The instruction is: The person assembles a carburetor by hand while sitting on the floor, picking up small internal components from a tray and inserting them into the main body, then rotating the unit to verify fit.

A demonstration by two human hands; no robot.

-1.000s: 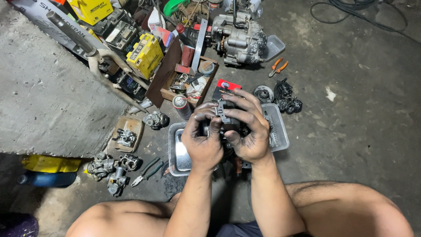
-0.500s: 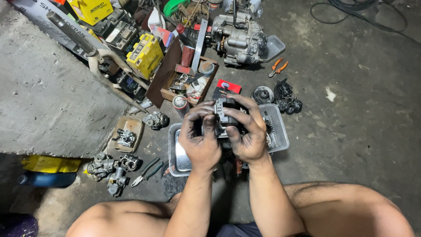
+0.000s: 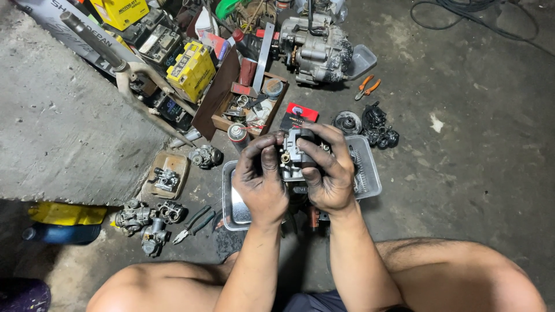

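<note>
A small grey metal carburetor body [image 3: 293, 152] with a brass fitting is held up between both my greasy hands. My left hand [image 3: 260, 182] grips its left side, fingers curled over the top. On the right side, my right hand [image 3: 328, 170] wraps around it with the thumb pressed on its front. Both hands hover over a shallow metal tray [image 3: 370, 179] on the concrete floor; the tray's contents are mostly hidden behind my hands.
Spare carburetors [image 3: 141, 222] and pliers [image 3: 193, 224] lie at the lower left. A wooden box of parts [image 3: 245, 104], yellow batteries [image 3: 191, 69], an engine [image 3: 315, 49], orange pliers [image 3: 367, 86] and black parts [image 3: 378, 130] sit beyond. My bare knees frame the bottom.
My fingers have shifted on the carburetor, turning it slightly so the brass fitting shows. The hands stay over the tray.
</note>
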